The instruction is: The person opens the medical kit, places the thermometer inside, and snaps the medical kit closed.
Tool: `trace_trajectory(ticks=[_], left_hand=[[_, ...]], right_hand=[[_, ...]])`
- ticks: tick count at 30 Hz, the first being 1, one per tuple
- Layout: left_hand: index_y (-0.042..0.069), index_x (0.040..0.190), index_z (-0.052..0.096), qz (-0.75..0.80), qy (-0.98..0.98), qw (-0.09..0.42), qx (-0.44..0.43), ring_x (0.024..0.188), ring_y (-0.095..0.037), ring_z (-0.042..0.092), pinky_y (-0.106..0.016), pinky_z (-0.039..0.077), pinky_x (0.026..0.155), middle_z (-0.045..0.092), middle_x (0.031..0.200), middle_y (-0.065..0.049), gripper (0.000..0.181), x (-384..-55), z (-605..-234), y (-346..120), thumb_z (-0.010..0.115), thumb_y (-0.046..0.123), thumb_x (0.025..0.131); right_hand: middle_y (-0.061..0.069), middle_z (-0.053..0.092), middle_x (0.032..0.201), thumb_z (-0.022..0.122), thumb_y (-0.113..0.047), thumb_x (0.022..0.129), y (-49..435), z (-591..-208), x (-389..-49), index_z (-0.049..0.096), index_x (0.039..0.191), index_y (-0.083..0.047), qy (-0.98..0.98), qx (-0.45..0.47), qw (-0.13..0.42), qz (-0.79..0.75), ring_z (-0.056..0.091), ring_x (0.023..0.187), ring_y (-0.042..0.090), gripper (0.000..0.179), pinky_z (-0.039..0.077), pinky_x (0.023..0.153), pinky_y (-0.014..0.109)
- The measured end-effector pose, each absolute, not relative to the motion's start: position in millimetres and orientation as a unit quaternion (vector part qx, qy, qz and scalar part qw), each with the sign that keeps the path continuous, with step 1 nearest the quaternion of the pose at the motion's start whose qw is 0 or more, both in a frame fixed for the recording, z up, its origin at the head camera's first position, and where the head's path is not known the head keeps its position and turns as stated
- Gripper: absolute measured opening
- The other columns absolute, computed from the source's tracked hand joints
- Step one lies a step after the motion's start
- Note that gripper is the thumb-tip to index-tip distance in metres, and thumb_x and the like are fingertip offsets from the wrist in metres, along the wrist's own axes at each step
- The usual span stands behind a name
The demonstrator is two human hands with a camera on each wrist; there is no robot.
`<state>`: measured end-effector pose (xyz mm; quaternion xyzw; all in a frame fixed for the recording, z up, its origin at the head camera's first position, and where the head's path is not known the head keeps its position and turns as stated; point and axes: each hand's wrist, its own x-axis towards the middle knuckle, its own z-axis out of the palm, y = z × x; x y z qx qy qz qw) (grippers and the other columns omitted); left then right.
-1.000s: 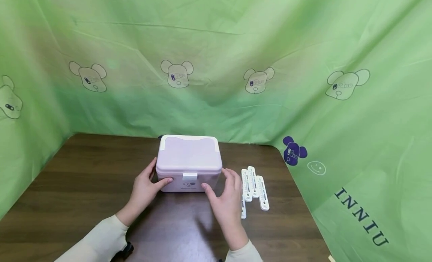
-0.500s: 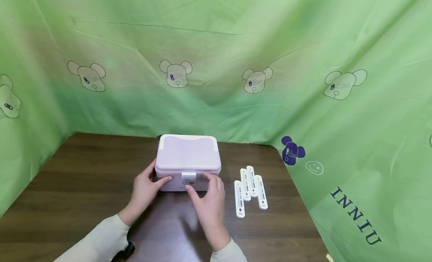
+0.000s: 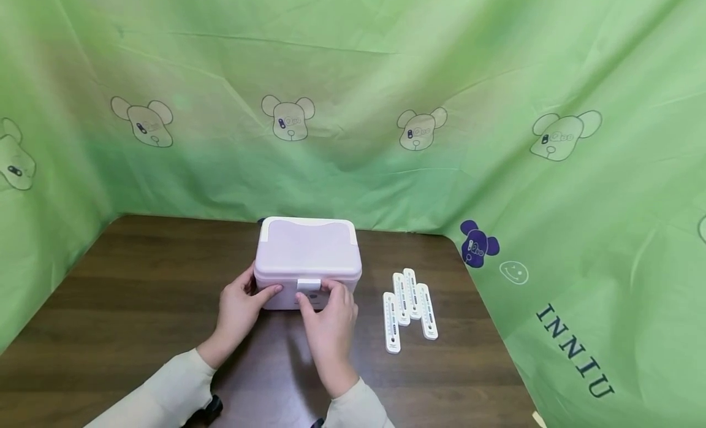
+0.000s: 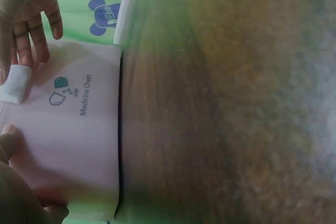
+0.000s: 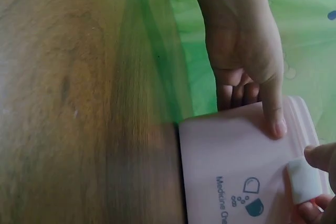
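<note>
A pale pink-lilac medicine chest stands on the table with its lid down. Its white latch is at the front, above the printed words "Medicine Chest". My left hand holds the chest's left front corner, thumb on the front face and fingers along the side. At the latch is my right hand; its thumb is at the lower left edge and its index finger at the right edge, pinching it. In the right wrist view the latch still lies down against the front.
Several white thermometers with printed scales lie side by side on the brown wooden table, right of the chest. A green curtain with bear prints surrounds the table's back and sides.
My right hand has moved left from the chest's right front corner to the latch. The left hand keeps its place on the left corner, and the chest has stayed put.
</note>
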<state>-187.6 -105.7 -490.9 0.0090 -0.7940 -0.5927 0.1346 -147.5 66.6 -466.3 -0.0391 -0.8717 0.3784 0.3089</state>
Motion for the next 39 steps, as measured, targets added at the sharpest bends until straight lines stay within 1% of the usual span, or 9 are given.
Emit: trace_trajectory(ticks=[6, 10, 13, 16, 20, 25, 29, 36, 39], left_hand=[[0.004, 0.143, 0.060, -0.598, -0.787, 0.152, 0.021, 0.124, -0.021, 0.064, -0.029, 0.054, 0.097, 0.067, 0.134, -0.013, 0.076, -186, -488, -102, 0.091, 0.029, 0.078], [0.006, 0.140, 0.063, -0.588, -0.791, 0.164, 0.021, 0.119, -0.018, 0.067, -0.029, 0.056, 0.094, 0.070, 0.129, -0.011, 0.074, -186, -489, -98, 0.092, 0.031, 0.077], [0.007, 0.139, 0.064, -0.587, -0.791, 0.171, 0.014, 0.117, -0.017, 0.067, -0.028, 0.056, 0.092, 0.071, 0.128, -0.010, 0.073, -186, -489, -93, 0.092, 0.032, 0.077], [0.007, 0.138, 0.066, -0.587, -0.790, 0.176, 0.009, 0.115, -0.018, 0.069, -0.016, 0.054, 0.087, 0.072, 0.126, -0.011, 0.070, -186, -489, -91, 0.092, 0.030, 0.077], [0.007, 0.137, 0.066, -0.569, -0.801, 0.188, 0.012, 0.110, -0.019, 0.070, -0.003, 0.047, 0.077, 0.073, 0.123, -0.011, 0.069, -184, -489, -93, 0.092, 0.030, 0.078], [0.006, 0.139, 0.065, -0.559, -0.805, 0.197, 0.015, 0.112, -0.020, 0.070, 0.000, 0.044, 0.076, 0.072, 0.125, -0.012, 0.070, -182, -489, -94, 0.092, 0.028, 0.078], [0.005, 0.139, 0.064, -0.560, -0.803, 0.201, 0.008, 0.113, -0.021, 0.070, 0.000, 0.044, 0.078, 0.071, 0.126, -0.013, 0.070, -182, -488, -93, 0.091, 0.027, 0.078], [0.006, 0.137, 0.066, -0.562, -0.799, 0.214, 0.006, 0.109, -0.019, 0.071, -0.001, 0.045, 0.077, 0.073, 0.123, -0.012, 0.068, -183, -489, -92, 0.092, 0.026, 0.078], [0.006, 0.138, 0.065, -0.558, -0.803, 0.209, 0.006, 0.111, -0.019, 0.070, -0.004, 0.047, 0.079, 0.073, 0.124, -0.012, 0.069, -184, -489, -92, 0.091, 0.028, 0.078]], right_hand=[[0.003, 0.066, 0.102, 0.095, -0.035, 0.069, 56, -469, -152, 0.064, 0.111, -0.011, -0.859, -0.080, 0.325, 0.387, 0.062, 0.099, 0.025, 0.058, 0.041, 0.093, 0.043], [0.003, 0.063, 0.105, 0.096, -0.035, 0.069, 51, -474, -157, 0.060, 0.113, -0.012, -0.845, -0.116, 0.326, 0.407, 0.059, 0.098, 0.025, 0.062, 0.038, 0.091, 0.040], [0.003, 0.060, 0.103, 0.096, -0.035, 0.068, 52, -477, -163, 0.058, 0.112, -0.013, -0.833, -0.137, 0.336, 0.418, 0.058, 0.097, 0.024, 0.062, 0.035, 0.089, 0.039], [0.001, 0.058, 0.099, 0.096, -0.035, 0.067, 54, -480, -168, 0.057, 0.106, -0.013, -0.823, -0.143, 0.349, 0.425, 0.057, 0.094, 0.024, 0.059, 0.033, 0.088, 0.039], [0.001, 0.055, 0.096, 0.094, -0.033, 0.064, 53, -480, -173, 0.054, 0.100, -0.013, -0.822, -0.138, 0.347, 0.430, 0.055, 0.090, 0.023, 0.058, 0.033, 0.088, 0.038], [0.001, 0.052, 0.093, 0.094, -0.031, 0.062, 54, -474, -175, 0.051, 0.098, -0.013, -0.830, -0.132, 0.332, 0.427, 0.051, 0.085, 0.022, 0.059, 0.034, 0.084, 0.037], [0.002, 0.050, 0.092, 0.093, -0.031, 0.062, 57, -469, -177, 0.050, 0.097, -0.011, -0.839, -0.123, 0.323, 0.420, 0.049, 0.084, 0.022, 0.059, 0.034, 0.083, 0.037], [0.001, 0.051, 0.089, 0.092, -0.033, 0.062, 63, -459, -175, 0.052, 0.095, -0.012, -0.863, -0.103, 0.289, 0.402, 0.050, 0.083, 0.021, 0.056, 0.035, 0.084, 0.038], [0.000, 0.053, 0.090, 0.092, -0.033, 0.064, 64, -457, -173, 0.053, 0.097, -0.012, -0.863, -0.096, 0.288, 0.404, 0.051, 0.084, 0.019, 0.055, 0.035, 0.084, 0.038]])
